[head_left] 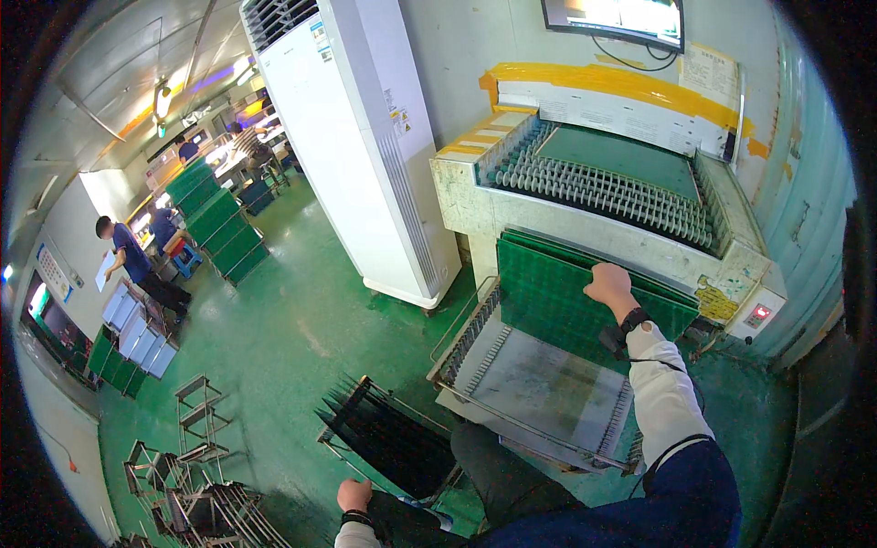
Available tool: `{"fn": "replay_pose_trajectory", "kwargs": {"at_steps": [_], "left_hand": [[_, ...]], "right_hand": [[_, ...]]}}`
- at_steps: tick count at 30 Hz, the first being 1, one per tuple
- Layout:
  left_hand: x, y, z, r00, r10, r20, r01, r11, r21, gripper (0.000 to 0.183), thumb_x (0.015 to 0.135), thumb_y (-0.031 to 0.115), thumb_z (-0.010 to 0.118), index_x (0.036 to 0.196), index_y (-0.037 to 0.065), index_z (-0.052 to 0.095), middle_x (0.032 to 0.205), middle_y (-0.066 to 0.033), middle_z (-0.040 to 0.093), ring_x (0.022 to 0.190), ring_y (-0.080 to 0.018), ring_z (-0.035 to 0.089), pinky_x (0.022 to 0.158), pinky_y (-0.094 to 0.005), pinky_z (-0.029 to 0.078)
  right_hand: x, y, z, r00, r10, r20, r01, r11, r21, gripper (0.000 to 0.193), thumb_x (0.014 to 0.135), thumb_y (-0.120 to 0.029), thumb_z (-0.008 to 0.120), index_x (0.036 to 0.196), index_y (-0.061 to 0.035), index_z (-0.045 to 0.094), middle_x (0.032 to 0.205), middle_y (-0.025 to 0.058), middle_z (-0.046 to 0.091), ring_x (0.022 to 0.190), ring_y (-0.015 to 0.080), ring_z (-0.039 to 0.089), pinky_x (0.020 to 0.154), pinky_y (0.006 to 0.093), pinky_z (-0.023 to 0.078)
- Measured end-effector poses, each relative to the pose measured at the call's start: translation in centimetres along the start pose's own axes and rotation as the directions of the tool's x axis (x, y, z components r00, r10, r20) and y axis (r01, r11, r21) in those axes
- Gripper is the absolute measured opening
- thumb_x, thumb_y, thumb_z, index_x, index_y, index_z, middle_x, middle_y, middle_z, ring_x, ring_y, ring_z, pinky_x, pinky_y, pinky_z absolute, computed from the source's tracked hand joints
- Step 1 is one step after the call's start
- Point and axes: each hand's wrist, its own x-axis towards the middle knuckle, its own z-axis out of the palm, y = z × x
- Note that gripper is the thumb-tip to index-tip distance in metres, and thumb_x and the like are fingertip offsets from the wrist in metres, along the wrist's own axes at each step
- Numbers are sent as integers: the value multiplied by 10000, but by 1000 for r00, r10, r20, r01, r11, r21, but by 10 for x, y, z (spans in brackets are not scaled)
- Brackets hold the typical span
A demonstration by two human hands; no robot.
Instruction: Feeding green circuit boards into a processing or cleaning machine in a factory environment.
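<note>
My right hand (610,285) is closed at the top edge of a green circuit board panel (539,288). That panel stands upright with at least one more like it in a slotted wire rack (624,427), directly in front of a roller conveyor machine (594,196). Flat on the machine's rollers lies another green panel (617,160). My left hand (354,495) is curled into a fist low down by my leg, with nothing visible in it. Close to that fist, a second rack (448,422) holds several dark, thin panels (379,437).
A tall white air conditioner (356,155) stands left of the machine. Metal frames (196,493) crowd the lower left. Green crates (219,233) and grey bins (137,324) are stacked further off, near a person (137,260) holding a pale sheet. A screen (617,20) hangs above the machine.
</note>
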Motion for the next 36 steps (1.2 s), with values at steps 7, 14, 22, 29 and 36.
{"fn": "replay_pose_trajectory", "kwargs": {"at_steps": [7, 14, 22, 29, 36], "left_hand": [[0, -1, 0, 1000, -7, -14, 7, 1000, 7, 361, 690, 365, 653, 779, 19, 708, 850, -216, 688, 830, -387, 667, 764, -458, 529], [-1, 2, 0, 1000, -3, -13, 3, 1000, 8, 361, 694, 357, 644, 784, 13, 704, 860, -223, 687, 842, -387, 667, 767, -459, 528], [-2, 2, -2, 1000, 1, 24, -1, 1000, 10, 365, 698, 338, 621, 813, 1, 702, 872, -233, 684, 864, -398, 662, 783, -465, 526], [4, 7, 4, 999, 30, 13, -30, 999, 24, 403, 710, 387, 656, 798, -3, 707, 868, -233, 682, 848, -401, 662, 776, -474, 527], [11, -42, 27, 993, 82, -89, -78, 996, 52, 394, 746, 381, 627, 816, 1, 701, 895, -233, 680, 845, -400, 663, 763, -490, 531]], "right_hand": [[5, 2, 7, 1000, 10, -19, -10, 1000, 17, 325, 672, -299, 716, 892, -60, 708, 945, 159, 693, 920, 342, 663, 787, 449, 538], [7, 6, 11, 999, 0, -39, 0, 1000, 8, 323, 672, -299, 724, 886, -57, 708, 943, 160, 694, 917, 339, 665, 788, 446, 537], [6, 4, 10, 999, 8, -33, -7, 1000, 12, 326, 675, -297, 721, 893, -55, 706, 953, 164, 693, 924, 344, 663, 796, 447, 536], [2, 6, -3, 999, 10, -40, -10, 1000, -2, 280, 693, -216, 653, 904, -43, 714, 984, 179, 695, 937, 346, 669, 799, 445, 544], [13, -15, 11, 994, -110, -29, 110, 994, 20, 421, 676, -361, 728, 947, -41, 690, 996, 184, 684, 956, 365, 654, 822, 473, 525]]}}
